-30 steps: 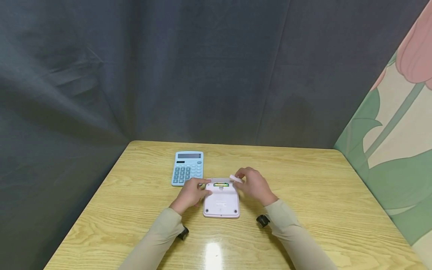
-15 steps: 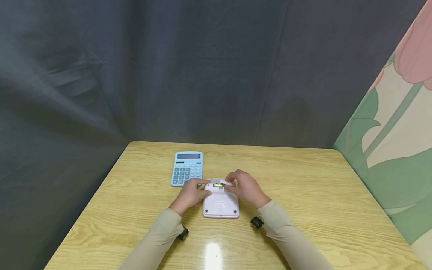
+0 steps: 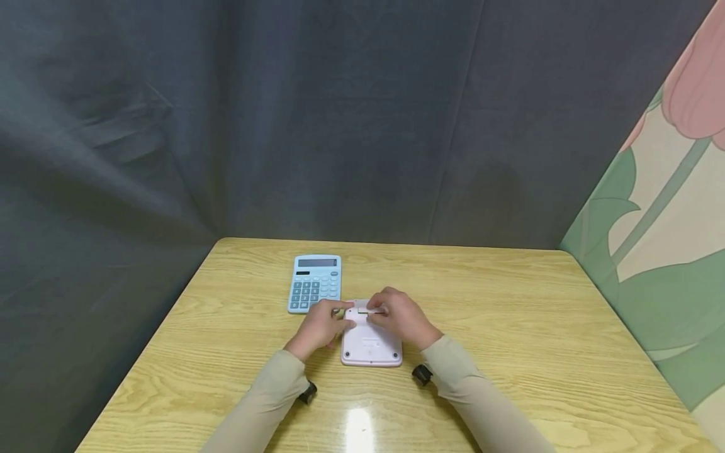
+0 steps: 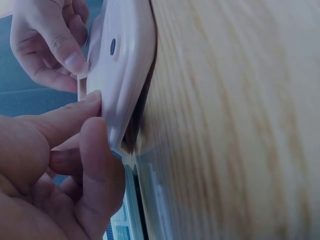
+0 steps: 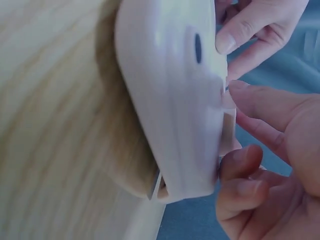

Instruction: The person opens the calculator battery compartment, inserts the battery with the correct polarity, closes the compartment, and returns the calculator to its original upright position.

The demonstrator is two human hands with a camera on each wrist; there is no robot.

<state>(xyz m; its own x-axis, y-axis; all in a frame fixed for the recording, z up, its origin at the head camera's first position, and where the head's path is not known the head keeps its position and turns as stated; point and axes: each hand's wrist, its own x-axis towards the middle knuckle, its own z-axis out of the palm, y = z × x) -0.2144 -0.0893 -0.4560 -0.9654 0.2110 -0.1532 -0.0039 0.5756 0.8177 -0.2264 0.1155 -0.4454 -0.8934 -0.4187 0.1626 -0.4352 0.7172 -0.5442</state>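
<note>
A pale pink calculator (image 3: pixel 370 346) lies face down on the table, its back with dark round feet upward. My left hand (image 3: pixel 318 326) grips its far left edge, with the thumb on the back. My right hand (image 3: pixel 403 319) pinches a small pink battery cover (image 5: pixel 228 131) over the battery slot near the far edge. In the right wrist view the cover stands tilted out from the back, not flush. A thin dark line of the slot shows beside it in the head view; the fingers hide the remainder.
A light blue calculator (image 3: pixel 314 283) lies face up just behind my left hand. The wooden table (image 3: pixel 510 302) ends at a dark curtain (image 3: pixel 362 126) at the back. A flowered wall panel (image 3: pixel 668 220) stands at the right.
My right hand has moved left with the battery cover, from beside the calculator's far right corner to over the slot, now mostly covered. The left hand has stayed in place.
</note>
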